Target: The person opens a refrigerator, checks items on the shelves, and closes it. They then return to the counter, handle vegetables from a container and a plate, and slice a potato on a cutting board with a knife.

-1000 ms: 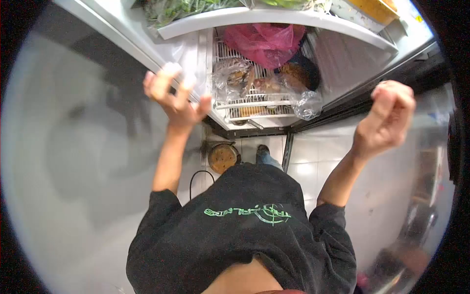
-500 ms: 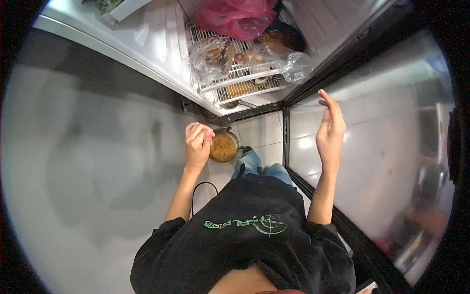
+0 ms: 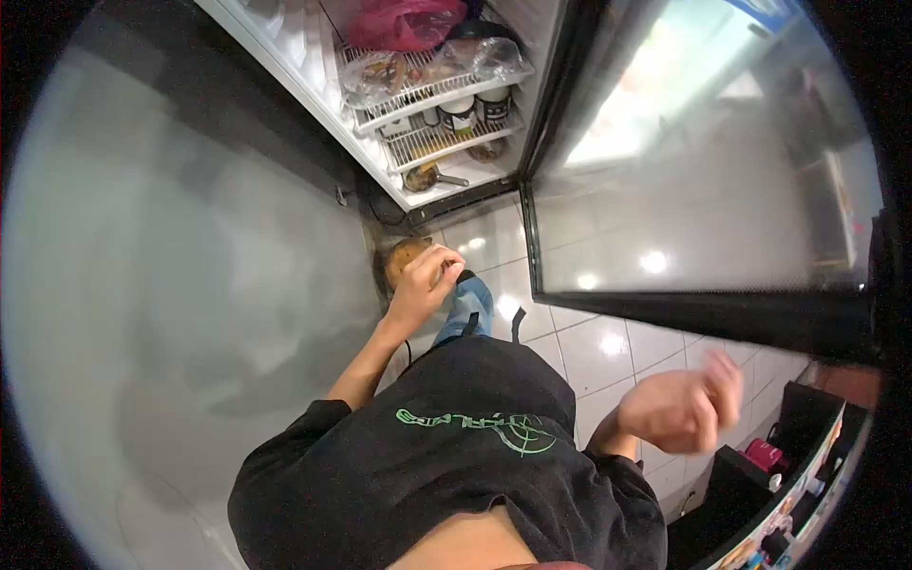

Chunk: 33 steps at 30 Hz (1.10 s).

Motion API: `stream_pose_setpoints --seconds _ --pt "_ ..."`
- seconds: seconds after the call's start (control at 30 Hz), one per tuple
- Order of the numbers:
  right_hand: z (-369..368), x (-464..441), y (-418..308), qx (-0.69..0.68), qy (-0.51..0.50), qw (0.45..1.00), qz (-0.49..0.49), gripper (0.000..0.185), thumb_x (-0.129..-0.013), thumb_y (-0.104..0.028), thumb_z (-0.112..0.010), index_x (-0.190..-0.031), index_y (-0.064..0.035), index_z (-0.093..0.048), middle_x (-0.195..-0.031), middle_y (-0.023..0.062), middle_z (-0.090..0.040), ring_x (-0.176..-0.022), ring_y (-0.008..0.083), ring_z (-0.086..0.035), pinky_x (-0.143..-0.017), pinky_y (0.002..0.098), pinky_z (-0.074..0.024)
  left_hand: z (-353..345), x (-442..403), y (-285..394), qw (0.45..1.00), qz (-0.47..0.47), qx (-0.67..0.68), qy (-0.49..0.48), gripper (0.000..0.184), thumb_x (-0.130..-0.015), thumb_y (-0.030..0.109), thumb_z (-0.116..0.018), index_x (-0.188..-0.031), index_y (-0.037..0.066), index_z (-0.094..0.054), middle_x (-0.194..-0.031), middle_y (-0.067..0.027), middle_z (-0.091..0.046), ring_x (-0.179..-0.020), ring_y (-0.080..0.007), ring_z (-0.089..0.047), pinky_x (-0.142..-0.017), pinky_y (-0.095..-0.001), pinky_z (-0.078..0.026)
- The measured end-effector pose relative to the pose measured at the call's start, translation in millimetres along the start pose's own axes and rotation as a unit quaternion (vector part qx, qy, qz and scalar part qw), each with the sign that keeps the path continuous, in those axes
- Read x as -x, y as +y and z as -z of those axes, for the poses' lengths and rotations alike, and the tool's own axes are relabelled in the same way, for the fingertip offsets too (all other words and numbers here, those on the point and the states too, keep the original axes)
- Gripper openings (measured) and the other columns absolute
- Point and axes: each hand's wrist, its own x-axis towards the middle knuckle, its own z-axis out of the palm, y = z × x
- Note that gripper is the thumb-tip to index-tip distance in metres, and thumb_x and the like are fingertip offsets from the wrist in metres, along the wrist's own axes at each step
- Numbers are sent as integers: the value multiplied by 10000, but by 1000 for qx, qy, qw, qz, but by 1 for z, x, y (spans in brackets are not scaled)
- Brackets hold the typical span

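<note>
My left hand (image 3: 425,285) is in front of me with its fingers bent together and the thumb near them; nothing shows in it. Just behind it, partly hidden, a round pot with yellowish-brown contents (image 3: 403,256) stands on the floor. My right hand (image 3: 682,408) is raised at the right, blurred, its fingers loosely curled and apart, holding nothing visible. Ahead is an open fridge, where a pink plastic bag (image 3: 404,24) and clear bags of food (image 3: 375,78) lie on a wire shelf (image 3: 418,100).
The glass fridge door (image 3: 703,218) stands open at the right, its black frame (image 3: 703,318) between the fridge and my right hand. Jars (image 3: 458,116) and a handled pan (image 3: 421,178) sit on lower levels. A grey panel (image 3: 228,313) rises at the left. Black furniture (image 3: 722,494) is at the lower right.
The view has turned away from the upper shelves, showing more of the lower fridge and door. My left hand has moved right, towards the pot; my right hand has dropped lower and outward.
</note>
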Motion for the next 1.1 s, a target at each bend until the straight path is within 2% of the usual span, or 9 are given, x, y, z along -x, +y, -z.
stream_pose_setpoints --seconds 0.1,0.17,0.3,0.5,0.57,0.77,0.9,0.97,1.1 --pt "44 13 22 140 128 982 -13 295 -1004 -213 -432 -1199 7 -415 -1277 290 -521 -1109 390 -605 -908 469 -537 -16 41 13 1000 8 -5 -14 132 -960 117 -620 -957 -14 -630 -893 -116 -624 -833 -253 -643 -763 -342 -504" --pt "40 11 23 168 34 969 -176 406 -1034 -211 -395 -1377 -10 -319 -1360 275 -479 -1178 372 -570 -934 457 -527 -24 65 24 1000 15 -18 -15 127 -959 111 -621 -961 -16 -633 -897 -114 -628 -840 -246 -646 -770 -336 -505" --pt "32 47 22 -76 -51 870 -484 623 -1090 -349 -353 -1558 -11 -119 -1579 218 -266 -1395 292 -371 -1165 407 -291 -21 105 57 998 55 26 -26 115 -962 97 -620 -978 -15 -643 -915 -111 -646 -851 -225 -650 -783 -327 -515" --pt "10 61 -9 -97 -69 861 -495 644 -1093 -348 -356 -1564 6 -95 -1607 202 -195 -1493 267 -172 -1219 404 -104 0 130 67 999 36 4 22 107 -960 80 -613 -980 -20 -646 -933 -108 -657 -823 -206 -651 -756 -312 -519" --pt "4 59 -22 -89 -87 874 -469 691 -1081 -356 -383 -1561 26 -64 -1605 222 -170 -1489 302 -169 -1206 387 -120 3 127 74 996 70 38 48 136 -981 108 -597 -957 -14 -651 -950 -82 -648 -806 -162 -633 -758 -303 -502" --pt "-21 71 -82 -145 -159 874 -436 871 -1024 -471 -448 -1543 92 -33 -1600 310 -144 -1509 394 -143 -1225 442 -77 8 78 92 991 -7 134 28 347 -1008 215 -581 -1278 4 -525 -1233 -98 -594 -1098 -201 -623 -953 -322 -481" --pt "-45 62 -105 -257 -230 861 -373 785 -1020 -411 -484 -1559 41 -136 -1612 258 -176 -1504 398 -183 -1222 472 -129 17 45 117 978 -60 194 45 666 -981 331 -635 -1476 -7 -345 -1373 -150 -497 -1248 -272 -546 -1037 -395 -437" --pt "-50 46 -108 -331 -261 823 -381 576 -1034 -284 -455 -1532 -34 -311 -1578 235 -244 -1459 410 -277 -1181 482 -268 22 38 112 978 -62 196 35 797 -957 420 -655 -1516 -5 -278 -1384 -163 -461 -1282 -283 -501 -1052 -417 -421" --pt "-67 56 -109 -310 -335 794 -402 366 -1032 -216 -468 -1350 -49 -537 -1517 209 -296 -1371 392 -396 -1105 481 -376 33 30 82 988 -56 21 140 914 -912 461 -698 -1526 -26 -227 -1450 -197 -333 -1336 -322 -400 -1058 -436 -409"
